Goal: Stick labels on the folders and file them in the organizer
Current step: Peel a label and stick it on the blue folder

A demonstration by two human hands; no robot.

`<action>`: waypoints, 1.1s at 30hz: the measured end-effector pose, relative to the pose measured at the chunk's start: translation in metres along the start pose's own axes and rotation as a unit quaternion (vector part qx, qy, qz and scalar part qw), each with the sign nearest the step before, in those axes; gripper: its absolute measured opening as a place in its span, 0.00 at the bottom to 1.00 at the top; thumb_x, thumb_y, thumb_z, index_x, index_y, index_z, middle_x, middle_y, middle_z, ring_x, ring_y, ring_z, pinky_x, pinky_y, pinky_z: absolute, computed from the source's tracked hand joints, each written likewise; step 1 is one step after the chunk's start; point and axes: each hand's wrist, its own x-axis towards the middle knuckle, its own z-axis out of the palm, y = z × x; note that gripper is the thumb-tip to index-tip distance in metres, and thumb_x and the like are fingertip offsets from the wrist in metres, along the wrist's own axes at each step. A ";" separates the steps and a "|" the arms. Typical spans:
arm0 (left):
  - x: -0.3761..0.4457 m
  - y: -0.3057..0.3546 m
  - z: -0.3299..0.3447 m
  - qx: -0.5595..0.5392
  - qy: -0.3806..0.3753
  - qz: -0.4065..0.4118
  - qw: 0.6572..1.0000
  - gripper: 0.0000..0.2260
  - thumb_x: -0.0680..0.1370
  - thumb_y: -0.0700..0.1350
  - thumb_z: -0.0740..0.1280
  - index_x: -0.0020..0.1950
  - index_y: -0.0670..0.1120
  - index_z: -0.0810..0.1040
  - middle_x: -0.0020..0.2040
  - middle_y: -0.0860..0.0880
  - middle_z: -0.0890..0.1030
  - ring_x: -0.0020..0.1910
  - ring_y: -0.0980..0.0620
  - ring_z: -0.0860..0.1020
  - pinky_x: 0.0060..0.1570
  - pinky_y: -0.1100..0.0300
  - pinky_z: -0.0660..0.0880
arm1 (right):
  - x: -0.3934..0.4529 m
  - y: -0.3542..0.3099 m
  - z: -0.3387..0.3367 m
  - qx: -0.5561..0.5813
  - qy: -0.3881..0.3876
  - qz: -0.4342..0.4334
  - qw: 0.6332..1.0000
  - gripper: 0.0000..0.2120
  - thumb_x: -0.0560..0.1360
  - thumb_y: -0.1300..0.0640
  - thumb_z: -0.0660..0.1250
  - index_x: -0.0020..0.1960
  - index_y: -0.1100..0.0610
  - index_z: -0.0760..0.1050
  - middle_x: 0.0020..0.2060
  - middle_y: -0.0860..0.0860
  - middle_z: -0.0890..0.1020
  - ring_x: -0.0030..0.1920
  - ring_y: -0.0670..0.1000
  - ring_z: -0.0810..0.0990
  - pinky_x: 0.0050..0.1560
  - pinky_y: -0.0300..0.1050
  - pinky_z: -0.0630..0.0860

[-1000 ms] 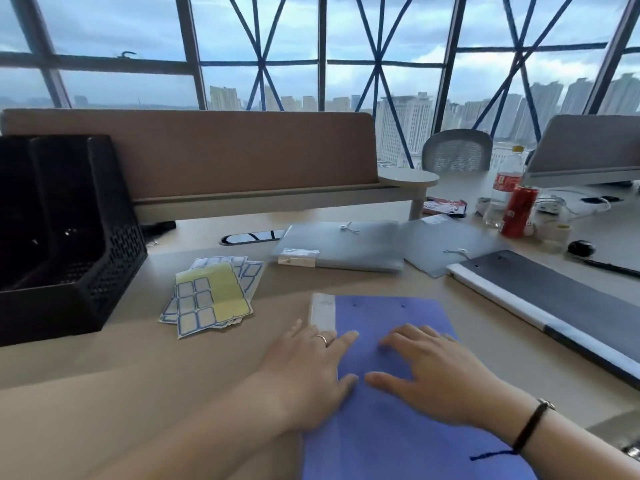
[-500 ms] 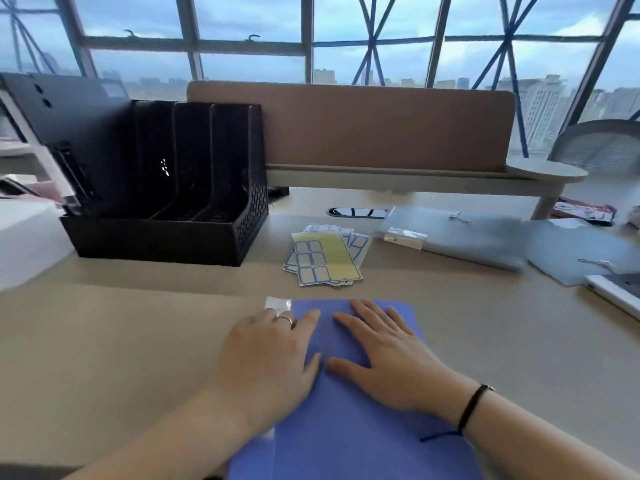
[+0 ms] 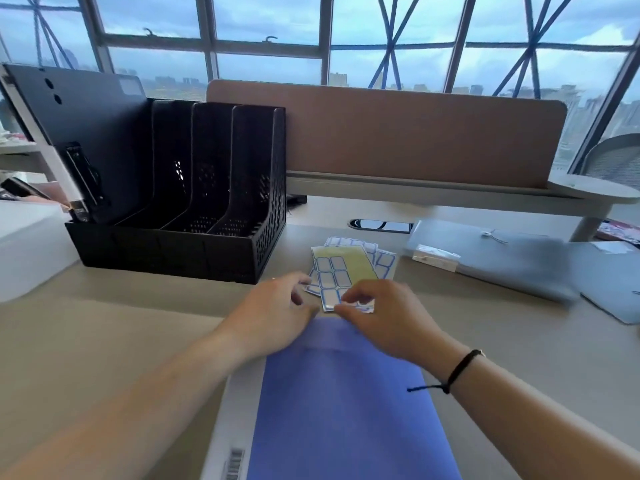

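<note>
Beside my black organizer (image 3: 194,209) with its three empty slots I count one blue folder (image 3: 346,403), two grey folders (image 3: 502,258), one dark folder (image 3: 86,133) already filed.

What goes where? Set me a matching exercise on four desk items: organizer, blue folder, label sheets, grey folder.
1. black mesh file organizer
2. flat blue paper folder
3. blue-bordered white label sheets
4. translucent grey plastic folder

a. nearest the camera
b. far right
c. left rear
d. middle, just beyond the blue folder

Pairs: 1-c, 2-a, 3-d, 4-b
</note>
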 end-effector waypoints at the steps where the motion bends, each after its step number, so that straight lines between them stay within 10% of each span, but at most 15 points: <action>1: 0.013 -0.001 0.001 -0.021 0.002 -0.011 1.000 0.17 0.77 0.53 0.69 0.65 0.54 0.74 0.49 0.54 0.80 0.44 0.53 0.80 0.44 0.62 0.74 | 0.014 0.003 -0.002 0.006 0.012 0.006 1.000 0.12 0.74 0.42 0.69 0.53 0.46 0.82 0.46 0.39 0.82 0.52 0.44 0.79 0.52 0.42 0.74; 22: 0.089 -0.034 0.042 -0.049 0.032 -0.043 0.997 0.27 0.76 0.54 0.71 0.73 0.59 0.67 0.66 0.60 0.76 0.68 0.58 0.70 0.58 0.64 0.64 | 0.098 0.042 0.038 -0.037 -0.023 -0.004 0.999 0.20 0.77 0.44 0.65 0.69 0.44 0.73 0.65 0.43 0.78 0.66 0.49 0.75 0.65 0.45 0.70; 33: 0.081 -0.025 0.038 0.025 0.004 -0.057 0.998 0.28 0.76 0.58 0.69 0.74 0.60 0.65 0.52 0.56 0.67 0.69 0.55 0.68 0.52 0.67 0.60 | 0.099 0.044 0.028 -0.088 -0.067 -0.068 0.992 0.15 0.79 0.42 0.63 0.63 0.41 0.76 0.71 0.33 0.70 0.69 0.45 0.73 0.67 0.48 0.69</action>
